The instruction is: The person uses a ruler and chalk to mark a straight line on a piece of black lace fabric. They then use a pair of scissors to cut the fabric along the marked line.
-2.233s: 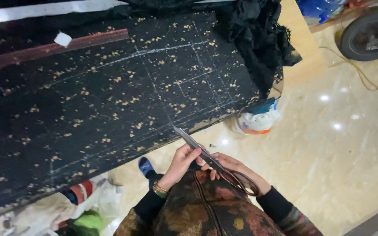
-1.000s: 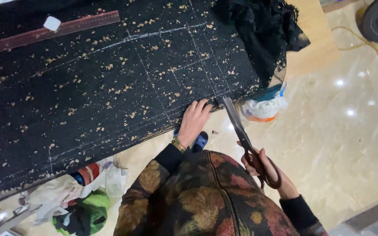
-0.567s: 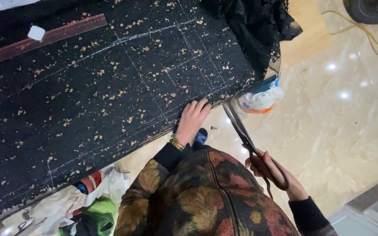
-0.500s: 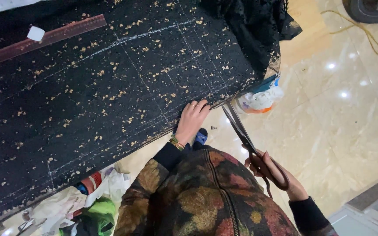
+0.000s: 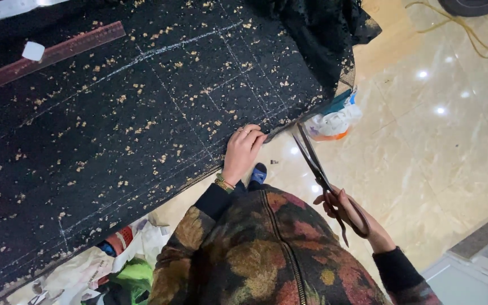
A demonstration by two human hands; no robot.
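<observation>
Left hand (image 5: 243, 151) pressed flat on the black fabric's (image 5: 142, 113) near edge; right hand (image 5: 350, 212) gripped long scissors (image 5: 317, 169), blades parted, pointing up toward that edge beside the fingers.

The right hand (image 5: 350, 217), closed around long dark metal scissors (image 5: 326, 183), hangs over bare glossy beige stone floor (image 5: 425, 164), with open room to its right. Ahead of the blade tips, a white and orange plastic bag (image 5: 334, 121) sits near the edge of the black gold-flecked cloth (image 5: 142, 124). The left hand (image 5: 243, 152) presses on that edge. A heap of black lace fabric (image 5: 323, 34) blocks the far corner; a reddish wooden ruler (image 5: 52, 56) and small white chalk block (image 5: 33, 51) lie well apart, up left
</observation>
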